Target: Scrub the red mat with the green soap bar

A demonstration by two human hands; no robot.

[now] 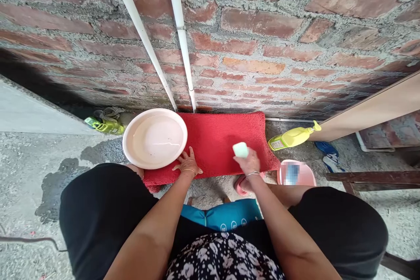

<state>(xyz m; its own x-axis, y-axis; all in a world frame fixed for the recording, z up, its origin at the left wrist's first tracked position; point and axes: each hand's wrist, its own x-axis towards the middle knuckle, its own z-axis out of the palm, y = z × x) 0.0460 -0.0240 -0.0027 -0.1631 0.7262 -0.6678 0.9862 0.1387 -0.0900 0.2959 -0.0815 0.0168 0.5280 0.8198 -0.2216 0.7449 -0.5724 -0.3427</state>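
Note:
A red textured mat (218, 138) lies in front of me over a low support, its front edge hanging down. My left hand (189, 164) rests on its near left part, fingers spread, touching or close beside the basin. That wide pale pink basin (155, 120), with clear water in it, stands on the mat's left end. In my right hand (248, 162) is a pale green block (240, 149), held just above or against the mat's right half. Whether the block is soap or a sponge I cannot tell; the hand is slightly blurred.
A yellow spray bottle (292, 137) lies right of the mat, near a pink tub (297, 175) whose contents are pixelated. Blue slippers (329, 155) are farther right. A green bottle (108, 127) is at left. Two white pipes (180, 30) run down the brick wall (262, 22).

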